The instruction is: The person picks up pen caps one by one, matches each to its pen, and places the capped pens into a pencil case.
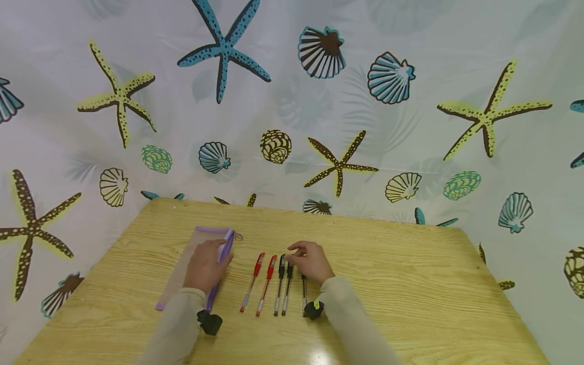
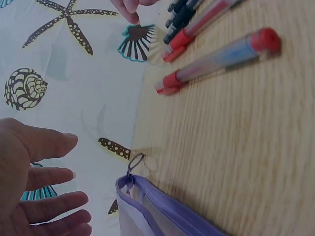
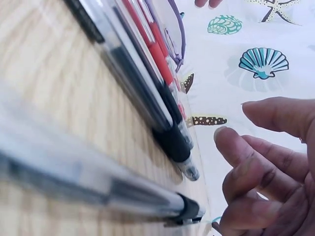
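Observation:
My left hand [image 1: 207, 263] hovers over a flat mesh pouch [image 1: 175, 278] with purple edging, its fingers apart and holding nothing. In the left wrist view, the purple zipper [image 2: 184, 216] ends in a small pull loop [image 2: 136, 161]. Over the caps of the black pens, my right hand [image 1: 312, 261] has loosely bent fingers with nothing between them. Two red pens [image 1: 266, 285] lie side by side right of the pouch. Two black pens [image 1: 279, 286] lie beside them; a third black pen [image 1: 304, 294] lies farther right, partly hidden by the hand.
The pens and pouch rest on a light wood-grain table [image 1: 401, 284]. Behind it and along both sides hangs a pale curtain [image 1: 283, 101] printed with starfish and shells. A black wrist camera [image 1: 210, 322] sits on the left sleeve, another [image 1: 314, 309] on the right.

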Tool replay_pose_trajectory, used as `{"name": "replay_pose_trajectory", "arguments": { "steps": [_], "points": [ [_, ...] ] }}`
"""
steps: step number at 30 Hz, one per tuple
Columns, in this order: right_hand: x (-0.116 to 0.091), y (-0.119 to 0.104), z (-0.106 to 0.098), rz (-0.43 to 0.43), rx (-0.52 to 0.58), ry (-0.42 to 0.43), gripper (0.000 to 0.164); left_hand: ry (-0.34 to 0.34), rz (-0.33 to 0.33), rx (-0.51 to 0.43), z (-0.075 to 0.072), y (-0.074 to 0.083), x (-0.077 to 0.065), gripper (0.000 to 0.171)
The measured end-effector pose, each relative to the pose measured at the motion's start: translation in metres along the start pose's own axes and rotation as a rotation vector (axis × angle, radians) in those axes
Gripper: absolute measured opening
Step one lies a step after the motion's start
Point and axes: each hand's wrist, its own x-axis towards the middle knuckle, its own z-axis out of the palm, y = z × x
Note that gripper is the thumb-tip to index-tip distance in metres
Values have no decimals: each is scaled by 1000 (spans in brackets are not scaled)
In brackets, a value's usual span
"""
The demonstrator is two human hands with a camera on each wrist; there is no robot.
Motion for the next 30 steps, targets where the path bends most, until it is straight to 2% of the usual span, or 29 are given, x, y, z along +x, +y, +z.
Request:
{"name": "replay_pose_trajectory", "arguments": {
  "steps": [10, 15, 22, 30],
  "points": [
    [-1, -10, 13, -21, 38, -39, 32, 31, 37, 152, 1, -13, 5, 44],
    [0, -15, 22, -7, 54, -60, 32, -16, 14, 228, 1, -15, 4, 45],
    [0, -20, 33, 17, 44, -82, 30, -68, -40, 238, 2, -16, 4, 34],
    [0, -26, 45, 60, 37, -101, 27, -108, -57, 245, 4, -17, 4, 31]
  ]
}}
